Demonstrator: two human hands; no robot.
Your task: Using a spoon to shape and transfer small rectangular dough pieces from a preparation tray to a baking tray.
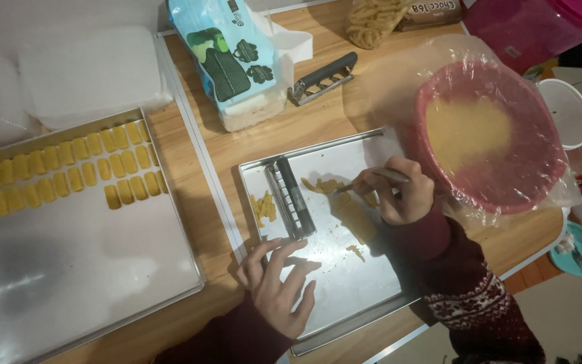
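Nearest me, my left hand point(279, 286) lies flat on the small steel tray point(362, 300), fingers spread, holding nothing, just below the upright dough cutter point(293, 197). Rightward, my right hand point(399, 192) pinches a thin tool point(380, 177), tip toward the dough scraps point(323, 185).

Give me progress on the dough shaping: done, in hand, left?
Done: three rows of yellow pieces fill the top of the large tray. In hand: right hand works dough scraps with a thin tool on the small tray; left hand steadies it. Left: dough in the covered pink bowl.
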